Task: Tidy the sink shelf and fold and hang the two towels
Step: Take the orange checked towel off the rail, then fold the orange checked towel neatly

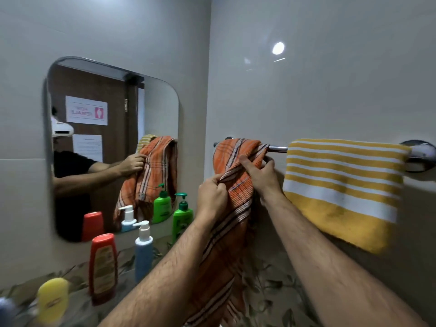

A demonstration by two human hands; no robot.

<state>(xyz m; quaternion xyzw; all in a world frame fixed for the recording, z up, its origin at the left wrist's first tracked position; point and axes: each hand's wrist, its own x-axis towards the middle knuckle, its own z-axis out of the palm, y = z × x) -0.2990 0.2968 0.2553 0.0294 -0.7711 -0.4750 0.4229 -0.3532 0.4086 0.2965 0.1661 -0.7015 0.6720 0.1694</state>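
Note:
An orange plaid towel point(238, 152) is draped over the left part of the chrome towel bar point(278, 148) and hangs down between my forearms. My left hand point(211, 197) grips a bunched fold of it below the bar. My right hand point(260, 172) pinches the towel's right edge just under the bar, thumb pressed on the cloth. A folded yellow-and-white striped towel point(342, 185) hangs over the right part of the bar, apart from both hands.
On the floral-tiled shelf point(271, 279) stand a red bottle point(103, 265), a blue pump bottle point(143, 253), a green pump bottle point(181, 215) and a yellow bottle point(53, 297). A mirror point(106, 142) hangs on the left wall. The bar's chrome bracket point(421, 158) sits at far right.

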